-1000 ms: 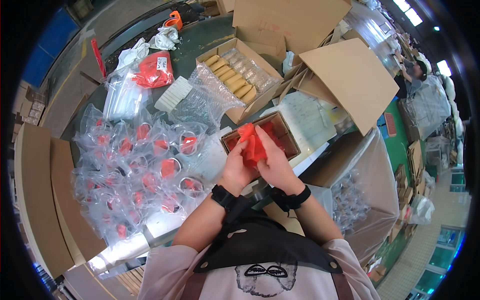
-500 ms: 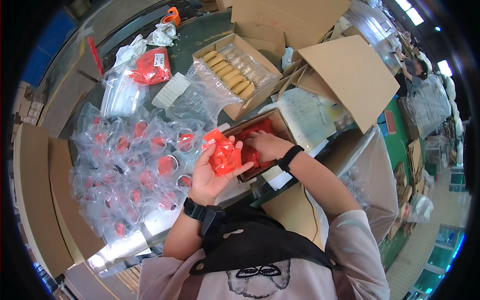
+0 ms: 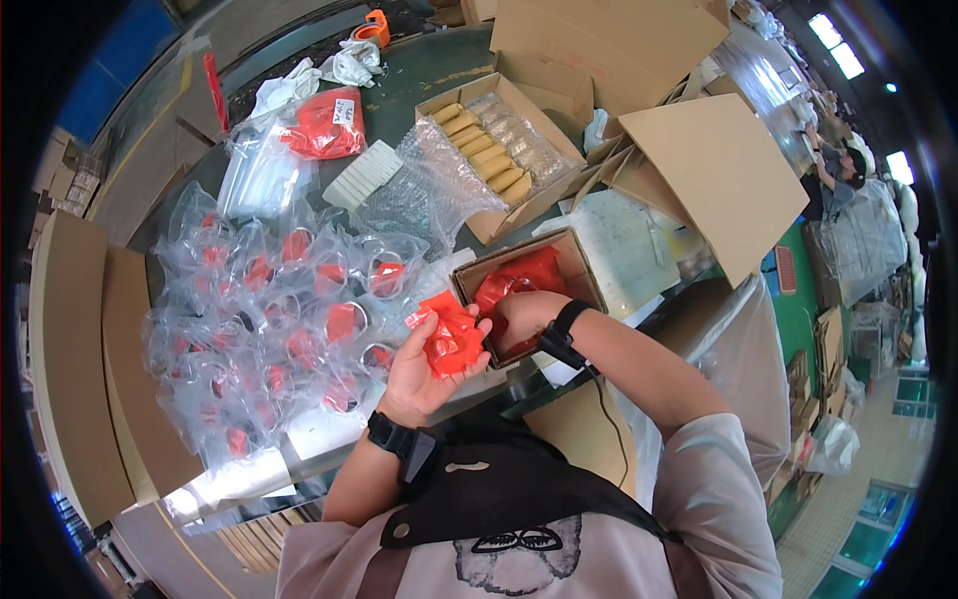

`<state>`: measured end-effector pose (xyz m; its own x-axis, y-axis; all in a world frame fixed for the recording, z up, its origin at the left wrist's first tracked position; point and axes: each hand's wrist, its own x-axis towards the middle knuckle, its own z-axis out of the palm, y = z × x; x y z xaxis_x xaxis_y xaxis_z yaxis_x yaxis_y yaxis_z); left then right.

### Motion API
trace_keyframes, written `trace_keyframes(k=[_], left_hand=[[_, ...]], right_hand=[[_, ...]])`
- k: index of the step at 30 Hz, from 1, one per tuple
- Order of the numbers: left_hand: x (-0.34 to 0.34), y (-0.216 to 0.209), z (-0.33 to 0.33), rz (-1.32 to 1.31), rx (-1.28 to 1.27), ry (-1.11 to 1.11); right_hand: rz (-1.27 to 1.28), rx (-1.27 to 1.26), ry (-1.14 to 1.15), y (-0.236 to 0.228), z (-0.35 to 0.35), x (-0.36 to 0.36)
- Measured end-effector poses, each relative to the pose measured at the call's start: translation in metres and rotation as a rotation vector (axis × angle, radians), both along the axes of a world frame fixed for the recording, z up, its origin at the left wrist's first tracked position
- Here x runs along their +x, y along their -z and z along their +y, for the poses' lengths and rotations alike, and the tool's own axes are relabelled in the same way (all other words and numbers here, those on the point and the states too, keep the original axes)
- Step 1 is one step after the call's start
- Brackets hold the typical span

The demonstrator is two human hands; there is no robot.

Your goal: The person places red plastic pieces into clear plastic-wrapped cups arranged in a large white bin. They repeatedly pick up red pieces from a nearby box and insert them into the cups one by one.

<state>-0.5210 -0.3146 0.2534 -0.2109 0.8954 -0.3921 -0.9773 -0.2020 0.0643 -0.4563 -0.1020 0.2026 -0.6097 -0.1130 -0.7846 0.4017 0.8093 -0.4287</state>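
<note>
Two hands engaged. Your L hand [image 3: 411, 381], approx. ctr. of frame, cups a crinkled red bag [image 3: 446, 337], fingers curled round it. Your R hand [image 3: 529, 315] is inside the small brown box [image 3: 583, 268], just right of it; fingertips hidden, so can't tell whether they grip anything.

Progress, as judged: part-way. Many clear bags [image 3: 261, 329] w/ red pieces inside lie mid-left, apparently done; exact qty. can't be counted. More red material [image 3: 537, 266] sits in the box, presumably outstanding.

Labels: one white label [image 3: 344, 112], dark marking, on the red packet [image 3: 321, 135], upper left. Pale sheet [image 3: 621, 240], ctr.-right: marks too faint to read. No brand legible.
</note>
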Motion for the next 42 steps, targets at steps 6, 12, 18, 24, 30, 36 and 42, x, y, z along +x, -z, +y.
trace_keyframes(k=[6, 12, 18, 24, 30, 36, 42], left_hand=[[-0.002, 0.004, 0.001, -0.059, -0.008, 0.011], [-0.005, 0.002, 0.008, 0.154, -0.214, -0.077], [0.004, -0.008, 0.047, 0.181, -0.068, 0.08], [0.014, -0.009, 0.068, 0.019, 0.044, 0.154], [0.021, -0.01, 0.068, 0.104, -0.031, 0.216], [0.055, -0.011, 0.08, 0.245, 0.023, 0.376], [0.133, -0.02, 0.115, 0.23, 0.066, 0.631]], right_hand=[[0.038, 0.173, -0.061, 0.012, 0.002, -0.003], [0.456, 0.201, 0.255, -0.058, 0.047, 0.026], [0.417, -0.828, 0.989, -0.119, 0.011, 0.045], [0.896, 0.05, 0.789, -0.115, -0.039, 0.055], [0.929, -0.063, 1.029, -0.11, -0.051, 0.063], [0.991, 0.056, 1.066, -0.118, -0.051, 0.111], [0.987, 0.62, 1.15, -0.132, -0.067, 0.212]])
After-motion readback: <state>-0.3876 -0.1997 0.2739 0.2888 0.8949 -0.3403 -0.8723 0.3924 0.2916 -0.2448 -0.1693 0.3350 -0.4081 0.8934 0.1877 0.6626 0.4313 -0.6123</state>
